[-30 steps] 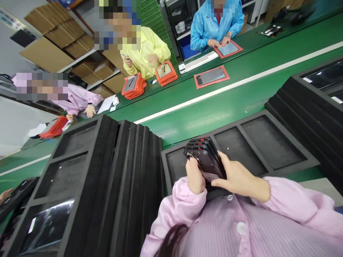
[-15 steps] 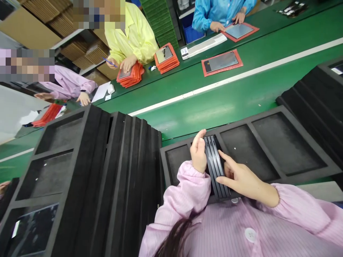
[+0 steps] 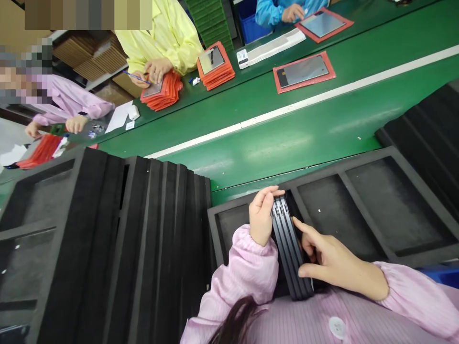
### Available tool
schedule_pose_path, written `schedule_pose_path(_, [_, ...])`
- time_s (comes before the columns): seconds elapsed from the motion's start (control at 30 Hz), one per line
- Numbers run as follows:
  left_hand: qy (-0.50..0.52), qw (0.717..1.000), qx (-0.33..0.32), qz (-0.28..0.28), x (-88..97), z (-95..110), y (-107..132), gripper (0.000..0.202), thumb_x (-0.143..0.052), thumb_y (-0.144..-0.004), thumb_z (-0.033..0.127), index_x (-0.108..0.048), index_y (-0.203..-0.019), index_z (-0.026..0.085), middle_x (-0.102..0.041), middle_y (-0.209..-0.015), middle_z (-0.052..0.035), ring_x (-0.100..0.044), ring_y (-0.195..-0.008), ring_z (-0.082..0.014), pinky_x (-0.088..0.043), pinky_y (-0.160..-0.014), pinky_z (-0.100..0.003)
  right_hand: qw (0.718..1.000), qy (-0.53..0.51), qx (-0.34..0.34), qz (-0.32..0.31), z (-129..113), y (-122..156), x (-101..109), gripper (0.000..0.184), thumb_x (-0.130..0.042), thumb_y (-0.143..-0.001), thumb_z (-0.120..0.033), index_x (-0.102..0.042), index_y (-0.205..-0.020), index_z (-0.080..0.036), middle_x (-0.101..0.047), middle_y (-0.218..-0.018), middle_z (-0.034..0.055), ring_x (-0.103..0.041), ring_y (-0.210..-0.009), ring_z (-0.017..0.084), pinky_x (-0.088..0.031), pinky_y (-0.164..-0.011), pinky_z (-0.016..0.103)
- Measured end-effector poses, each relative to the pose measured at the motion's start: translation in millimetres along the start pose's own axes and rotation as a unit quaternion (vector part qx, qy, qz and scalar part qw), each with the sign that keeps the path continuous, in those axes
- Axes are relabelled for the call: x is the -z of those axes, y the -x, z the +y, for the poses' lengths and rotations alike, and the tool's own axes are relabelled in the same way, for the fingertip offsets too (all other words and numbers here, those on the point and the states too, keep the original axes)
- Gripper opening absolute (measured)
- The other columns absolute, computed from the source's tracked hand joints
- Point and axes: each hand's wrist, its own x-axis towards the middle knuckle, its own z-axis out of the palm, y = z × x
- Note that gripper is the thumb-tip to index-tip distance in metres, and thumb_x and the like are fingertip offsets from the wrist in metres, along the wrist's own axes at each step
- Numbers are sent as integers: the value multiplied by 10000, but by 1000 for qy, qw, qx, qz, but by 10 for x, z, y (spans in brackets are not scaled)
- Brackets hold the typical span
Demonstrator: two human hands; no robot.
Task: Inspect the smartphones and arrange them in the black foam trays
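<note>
A stack of thin black panels stands on edge against my chest, over a black foam tray with three shallow pockets. My left hand presses the stack's left side, fingers curled over its far end. On the right side my right hand grips the stack, forefinger stretched along it. Both sleeves are pink.
A tall pile of black foam trays stands at my left, another pile at the right. Beyond runs a green conveyor with a white stripe. Across it, other people handle panels on red sleeves and orange stacks.
A second ago the panels were fanned out with their faces up; now they are squared together on edge between both hands. My view has tilted downward.
</note>
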Motion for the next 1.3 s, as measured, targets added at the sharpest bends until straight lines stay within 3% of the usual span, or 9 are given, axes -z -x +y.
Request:
schedule_pose_path(0.17, [-1,998,-25,-56,23,33,1,208,-627,-761,390,-695,-804,198,-716,-930,-43,-641,-930,-179,-464,-887,-304,999,-27,22,-6,6,-18,37,745,-590,-797,-427,-279,-1392,-103,-458,-646,-44,-427,-499,92,-390,-465,203])
schedule_pose_path(0.37, [-44,997,-24,-62,29,49,-2,185,-637,-748,355,-700,-798,189,-721,-898,-57,-652,-892,-193,-486,-844,-315,998,-63,25,17,9,-32,68,443,-325,-935,-332,-383,-1342,-167,-484,-662,-20,-451,-478,82,-423,-440,187])
schedule_pose_path(0.5, [-57,995,-42,-64,20,46,-10,173,-635,-747,348,-694,-784,189,-718,-875,-47,-647,-880,-184,-483,-838,-308,993,35,90,66,18,-51,146,418,-333,-912,-223,-380,-1326,-204,-521,-757,11,-526,-556,103,-504,-523,220])
schedule_pose_path(0.7, [-60,994,-58,-71,-10,36,-2,183,-636,-741,365,-677,-782,191,-704,-872,-36,-633,-877,-171,-466,-855,-307,901,335,264,80,-137,-62,299,514,-410,-822,-54,-427,-1291,-265,-532,-1176,107,-509,-1084,268,-472,-878,465])
schedule_pose_path(0.83, [-72,991,-76,-78,-67,-32,-16,195,-637,-735,367,-670,-797,185,-697,-882,-39,-625,-888,-171,-455,-874,-310,835,380,392,-71,-279,-68,202,451,-525,-734,23,-563,-1067,-278,-470,-1317,4,-343,-1277,248,-332,-1039,505])
schedule_pose_path(0.97, [-54,993,-94,-40,-29,-2,18,282,-656,-715,415,-663,-873,181,-688,-952,-53,-616,-939,-176,-441,-913,-326,783,399,453,-149,-359,-132,209,239,-493,-796,-7,-588,-903,-198,-605,-1112,44,-441,-1202,205,-325,-1056,450])
schedule_pose_path(1.03, [-18,993,-114,-15,34,108,127,323,-611,-747,472,-665,-887,185,-682,-987,-63,-608,-983,-185,-434,-936,-346,805,362,456,-119,-407,-167,289,244,-419,-845,-42,-578,-950,-195,-628,-1045,55,-492,-1147,194,-315,-1052,462])
schedule_pose_path(1.17, [-8,971,-234,-45,122,326,525,462,-441,-806,597,-654,-746,192,-688,-881,-80,-636,-892,-221,-479,-868,-404,904,101,415,9,-551,-160,366,207,-537,-868,-302,-495,-1058,-233,-609,-1028,66,-555,-1036,181,-423,-950,412])
schedule_pose_path(1.3, [-91,911,-401,-34,150,214,769,695,-563,-604,734,-574,-1086,234,-619,-1057,-110,-609,-959,-266,-486,-860,-430,934,-102,330,93,-607,-86,185,352,-648,-785,-447,-461,-1001,-241,-574,-939,51,-572,-930,182,-492,-804,353])
